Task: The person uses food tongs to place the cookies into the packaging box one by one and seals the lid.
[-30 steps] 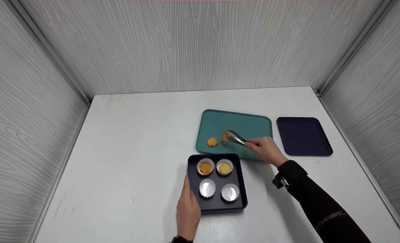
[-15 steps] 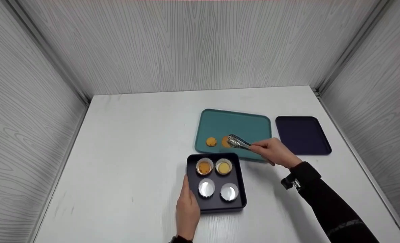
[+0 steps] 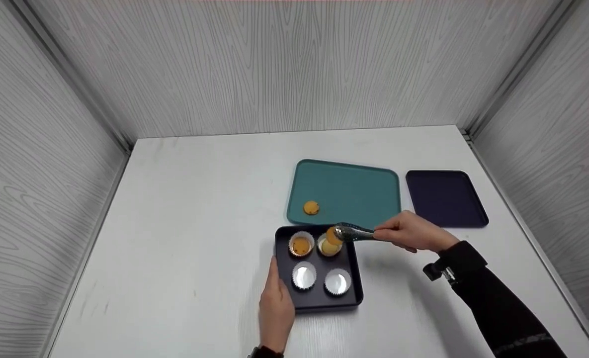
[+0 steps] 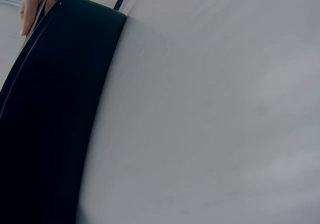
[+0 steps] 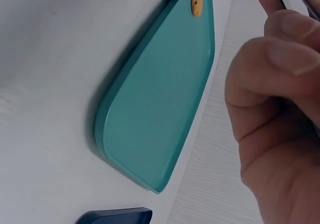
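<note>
My right hand [image 3: 413, 232] grips metal tongs [image 3: 356, 232], whose tips hold a round orange piece [image 3: 333, 235] over the back right paper cup of the dark square pan [image 3: 319, 298]. A yellow disc [image 3: 328, 247] shows in that cup; the back left cup holds an orange disc [image 3: 301, 245]. Two silvery cups [image 3: 304, 276] at the front of the pan have nothing visible in them. Against the pan's left side lies my left hand [image 3: 277, 311], fingers straight along its wall. The right wrist view shows my right hand [image 5: 280, 109] with curled fingers.
Behind the pan lies a teal tray [image 3: 349, 186] with one orange disc [image 3: 311, 208] near its front left corner. A dark purple tray [image 3: 446, 199] is to its right. Grey wood-patterned walls stand at the back and sides.
The tongs have picked up the orange piece from the teal tray and moved toward me, over the pan. My left hand stays at the pan's side.
</note>
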The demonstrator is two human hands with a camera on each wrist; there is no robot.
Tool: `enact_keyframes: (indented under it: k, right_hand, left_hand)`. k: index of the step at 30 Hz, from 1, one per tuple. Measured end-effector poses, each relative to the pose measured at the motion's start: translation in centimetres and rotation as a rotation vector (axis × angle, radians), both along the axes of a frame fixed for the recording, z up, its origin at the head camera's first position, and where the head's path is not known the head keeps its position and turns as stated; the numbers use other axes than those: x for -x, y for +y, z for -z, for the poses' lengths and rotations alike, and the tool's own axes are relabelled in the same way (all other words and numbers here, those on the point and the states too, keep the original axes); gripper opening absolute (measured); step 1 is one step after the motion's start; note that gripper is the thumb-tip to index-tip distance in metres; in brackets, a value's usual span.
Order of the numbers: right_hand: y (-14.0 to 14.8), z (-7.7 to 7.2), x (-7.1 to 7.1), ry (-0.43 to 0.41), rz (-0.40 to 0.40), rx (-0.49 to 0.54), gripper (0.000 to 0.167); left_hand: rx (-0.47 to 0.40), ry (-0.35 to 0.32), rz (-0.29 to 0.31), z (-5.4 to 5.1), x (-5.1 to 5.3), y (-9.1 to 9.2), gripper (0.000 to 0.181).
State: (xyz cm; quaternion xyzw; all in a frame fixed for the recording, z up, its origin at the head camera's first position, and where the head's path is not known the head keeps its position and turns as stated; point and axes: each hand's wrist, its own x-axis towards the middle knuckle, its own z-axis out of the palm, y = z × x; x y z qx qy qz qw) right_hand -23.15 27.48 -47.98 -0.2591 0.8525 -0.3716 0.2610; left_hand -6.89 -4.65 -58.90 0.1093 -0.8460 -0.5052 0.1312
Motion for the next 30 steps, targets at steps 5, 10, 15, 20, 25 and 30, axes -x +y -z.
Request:
enact_keyframes:
  k: [5,10,15,20,25,30]
  right_hand:
    - [-0.4,-0.5,-0.6,-0.013,-0.078,-0.027,0.021]
    - [-1.0,-1.2,-1.2,-0.004,-0.135,-0.091,0.020]
    - [-1.8,-1.4,-1.7,0.042,-0.173,-0.154,0.017]
    - [-2.6,-1.6,-2.1,0.097,-0.247,-0.164,0.017]
    - [-3.4,-1.8,-2.3,0.157,-0.338,-0.178,0.019]
    - [-4.2,-1.9,-2.3,0.209,-0.395,-0.206,0.017]
  left_hand:
    - [-0.002,0.002,-0.003,-0.1,0.0,0.0,0.053]
    - [-0.011,-0.006,0.000,-0.1,0.0,0.0,0.052]
    - [-0.008,-0.008,0.002,0.0,-0.1,0.0,0.052]
    - [-0.006,-0.016,0.006,-0.1,-0.1,0.0,0.052]
    - [-0.003,-0.018,0.005,-0.2,-0.1,0.0,0.052]
    - [0.002,-0.012,-0.002,-0.1,0.0,0.0,0.052]
